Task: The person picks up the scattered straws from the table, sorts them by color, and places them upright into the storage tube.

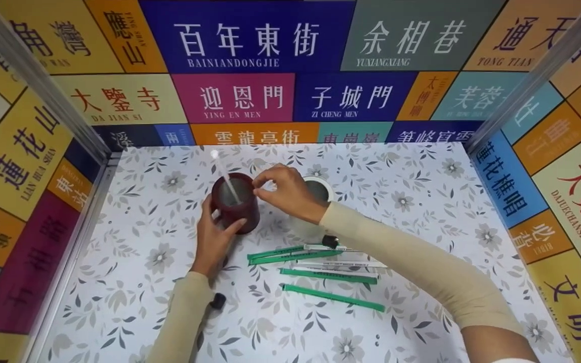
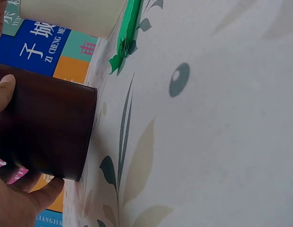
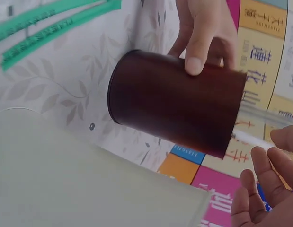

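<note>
Left hand grips the dark cup; right hand pinches a straw above it.

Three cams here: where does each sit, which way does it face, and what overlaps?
Head: on the head, facing forward and down at the table; both forearms show, left hand holding the dark red cup, right hand at its rim.
Left wrist: low by the table, sideways at the cup's wall; thumb and fingers show.
Right wrist: near the tabletop, facing the cup and left hand; right fingertips show.
Shared: cup, green straws, pale cup.
</note>
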The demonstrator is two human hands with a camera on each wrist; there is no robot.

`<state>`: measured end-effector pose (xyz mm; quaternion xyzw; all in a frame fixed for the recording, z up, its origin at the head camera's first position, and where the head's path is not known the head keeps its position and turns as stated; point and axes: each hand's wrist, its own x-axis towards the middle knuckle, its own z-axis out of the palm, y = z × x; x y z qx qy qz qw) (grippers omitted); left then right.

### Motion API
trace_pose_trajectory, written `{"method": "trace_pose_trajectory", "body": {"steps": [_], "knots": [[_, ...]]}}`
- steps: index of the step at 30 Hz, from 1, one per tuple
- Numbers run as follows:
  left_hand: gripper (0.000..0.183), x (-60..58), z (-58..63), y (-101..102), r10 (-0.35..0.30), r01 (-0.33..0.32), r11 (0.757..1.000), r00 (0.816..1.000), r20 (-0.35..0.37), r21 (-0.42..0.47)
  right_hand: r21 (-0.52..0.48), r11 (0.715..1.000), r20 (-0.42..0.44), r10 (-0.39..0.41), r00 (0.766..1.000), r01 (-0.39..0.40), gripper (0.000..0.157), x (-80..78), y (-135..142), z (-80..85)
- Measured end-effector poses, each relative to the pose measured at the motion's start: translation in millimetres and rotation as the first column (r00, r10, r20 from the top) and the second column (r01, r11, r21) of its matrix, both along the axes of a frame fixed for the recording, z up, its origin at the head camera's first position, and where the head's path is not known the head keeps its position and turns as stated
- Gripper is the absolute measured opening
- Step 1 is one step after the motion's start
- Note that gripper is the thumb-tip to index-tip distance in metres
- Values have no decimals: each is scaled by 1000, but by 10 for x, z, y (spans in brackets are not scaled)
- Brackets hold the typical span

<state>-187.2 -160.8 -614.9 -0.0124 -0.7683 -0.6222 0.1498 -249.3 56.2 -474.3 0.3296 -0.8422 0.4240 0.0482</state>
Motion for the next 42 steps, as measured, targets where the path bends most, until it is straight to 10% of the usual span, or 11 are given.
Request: {"method": "trace_pose_trajectory", "body": {"steps": [18,31,42], "knots": [[95,-24,7,-18,17,-19,998,1000,26,66,39,984,6,174,985,-174,14,715,811,-117],[94,6,-1,12,37,-42,997,997,70,71,102,995,122,-6,993,-7,15,756,1625,-905],[94,0,3,14,36,-39,998,998,48,46,282,955,62,-111,992,89,15,817,2028,-1128]]}}
